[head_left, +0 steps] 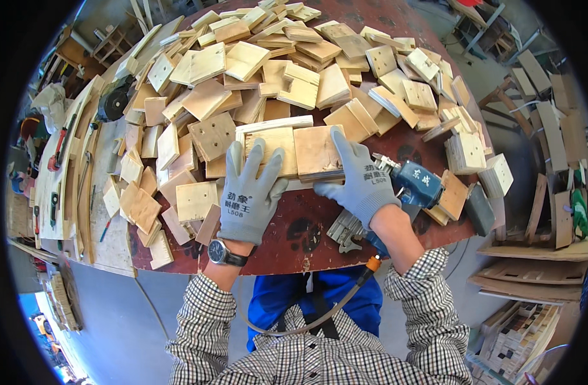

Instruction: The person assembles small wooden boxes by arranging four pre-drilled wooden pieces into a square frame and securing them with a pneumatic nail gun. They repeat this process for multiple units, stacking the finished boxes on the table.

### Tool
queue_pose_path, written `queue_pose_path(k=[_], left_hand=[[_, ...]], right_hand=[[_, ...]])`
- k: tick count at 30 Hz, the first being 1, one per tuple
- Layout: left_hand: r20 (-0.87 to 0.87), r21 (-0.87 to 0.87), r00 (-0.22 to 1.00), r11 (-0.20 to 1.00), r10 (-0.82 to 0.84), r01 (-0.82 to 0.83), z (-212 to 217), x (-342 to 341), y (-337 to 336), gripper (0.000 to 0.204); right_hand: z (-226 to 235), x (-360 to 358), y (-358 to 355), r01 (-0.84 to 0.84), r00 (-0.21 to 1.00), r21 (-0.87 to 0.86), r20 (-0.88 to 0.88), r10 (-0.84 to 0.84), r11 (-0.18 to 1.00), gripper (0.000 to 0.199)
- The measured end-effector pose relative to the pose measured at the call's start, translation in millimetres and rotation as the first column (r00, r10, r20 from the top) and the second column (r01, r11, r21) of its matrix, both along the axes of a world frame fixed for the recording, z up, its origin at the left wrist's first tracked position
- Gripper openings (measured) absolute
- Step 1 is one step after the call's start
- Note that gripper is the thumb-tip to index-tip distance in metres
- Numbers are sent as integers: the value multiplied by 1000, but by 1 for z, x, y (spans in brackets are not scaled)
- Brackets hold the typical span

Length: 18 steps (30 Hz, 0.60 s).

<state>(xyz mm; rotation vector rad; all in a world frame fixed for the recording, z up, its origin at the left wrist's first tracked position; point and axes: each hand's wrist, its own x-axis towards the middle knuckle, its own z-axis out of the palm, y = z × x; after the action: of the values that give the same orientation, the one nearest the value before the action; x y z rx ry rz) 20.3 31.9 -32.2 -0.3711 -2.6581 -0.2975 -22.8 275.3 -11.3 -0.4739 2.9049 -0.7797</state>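
I see my left hand (248, 192) spread flat on a square wooden block (273, 151), and my right hand (360, 181) flat on the adjoining block (314, 151). A blue pneumatic nailer (415, 186) lies on the worktop (307, 224) just beside the right hand, more blocks heaped beyond.

bright even daylight, soft shadows, sharp centre, fisheye bending, dark rim

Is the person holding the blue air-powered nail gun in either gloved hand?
No: both grey-gloved hands, left and right, lie flat on square plywood pieces; the blue nail gun rests beside them.
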Motion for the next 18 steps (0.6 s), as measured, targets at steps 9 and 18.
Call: queue_pose_path(k=[9, 18], left_hand=[[23, -49, 999, 998, 32, -30, -2, 0, 0, 52], [4, -128, 1000, 991, -27, 27, 9, 0, 2, 59]], right_hand=[[-39, -9, -2, -24, 985, -142, -175, -1, 990, 92], [-43, -11, 1, -62, 978, -82, -204, 44, 995, 87]])
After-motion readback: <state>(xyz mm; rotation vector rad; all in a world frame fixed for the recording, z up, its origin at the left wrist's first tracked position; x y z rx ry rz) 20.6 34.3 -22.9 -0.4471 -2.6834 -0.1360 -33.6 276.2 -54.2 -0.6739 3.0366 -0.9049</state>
